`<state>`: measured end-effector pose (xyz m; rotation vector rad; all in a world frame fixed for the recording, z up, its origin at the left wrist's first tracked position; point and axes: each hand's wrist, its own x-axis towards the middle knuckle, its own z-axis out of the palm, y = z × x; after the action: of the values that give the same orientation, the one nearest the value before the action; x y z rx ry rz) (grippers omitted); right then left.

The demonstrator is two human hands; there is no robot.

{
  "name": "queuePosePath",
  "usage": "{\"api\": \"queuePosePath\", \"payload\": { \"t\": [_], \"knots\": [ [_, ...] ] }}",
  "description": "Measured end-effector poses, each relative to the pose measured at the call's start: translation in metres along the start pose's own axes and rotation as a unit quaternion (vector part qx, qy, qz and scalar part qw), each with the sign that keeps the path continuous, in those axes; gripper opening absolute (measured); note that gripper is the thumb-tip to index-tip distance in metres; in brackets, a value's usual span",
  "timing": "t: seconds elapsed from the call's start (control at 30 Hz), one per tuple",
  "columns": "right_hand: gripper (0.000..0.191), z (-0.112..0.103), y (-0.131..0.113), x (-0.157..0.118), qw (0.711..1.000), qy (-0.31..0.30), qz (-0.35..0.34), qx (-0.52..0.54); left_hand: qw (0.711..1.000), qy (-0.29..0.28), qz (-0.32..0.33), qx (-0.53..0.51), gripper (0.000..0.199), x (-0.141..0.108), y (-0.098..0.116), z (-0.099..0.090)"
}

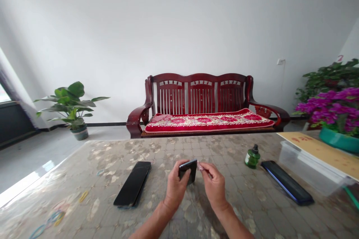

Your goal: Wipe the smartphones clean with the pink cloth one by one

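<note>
My left hand [177, 181] is closed around a dark phone [192, 171], held tilted up above the table. Beside the phone's right edge, my right hand [213, 183] pinches a small pale pink cloth [200, 166] between thumb and fingers. To the left, a black phone [133, 184] lies flat on the patterned table [165, 151]. On the right lies another phone [287, 183] with a blue edge, and a green bottle [252, 157] with a black cap stands just behind it.
Rubber bands [83, 196] lie at the table's left. A clear plastic box [305, 168] under a yellowish board [319, 149] and a teal pot [336, 140] of purple flowers stand at the right. Beyond the table is a red wooden bench [200, 97].
</note>
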<state>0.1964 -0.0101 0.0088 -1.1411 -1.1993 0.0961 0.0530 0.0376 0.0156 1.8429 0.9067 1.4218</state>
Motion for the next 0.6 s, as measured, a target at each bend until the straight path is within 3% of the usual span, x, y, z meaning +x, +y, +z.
{"api": "queuePosePath", "payload": {
  "t": [0.17,0.3,0.4,0.47,0.6],
  "knots": [
    [0.017,0.002,0.000,-0.002,1.000,-0.017,-0.001,0.009,0.980,-0.122,0.010,0.154,0.015,0.023,0.032,-0.022],
    [0.018,0.003,-0.001,-0.002,0.999,-0.022,0.014,0.018,0.905,-0.235,-0.008,0.354,0.017,0.046,0.060,-0.032],
    [0.018,0.003,-0.004,0.000,1.000,-0.017,0.014,0.020,0.864,-0.281,0.032,0.417,0.018,0.056,0.073,-0.034],
    [0.018,0.002,-0.007,0.003,1.000,-0.006,0.009,0.014,0.864,-0.279,0.063,0.414,0.017,0.056,0.072,-0.032],
    [0.020,-0.005,-0.014,0.009,0.999,0.007,-0.035,-0.011,0.910,-0.205,0.098,0.347,0.016,0.041,0.054,-0.024]
  ]
}}
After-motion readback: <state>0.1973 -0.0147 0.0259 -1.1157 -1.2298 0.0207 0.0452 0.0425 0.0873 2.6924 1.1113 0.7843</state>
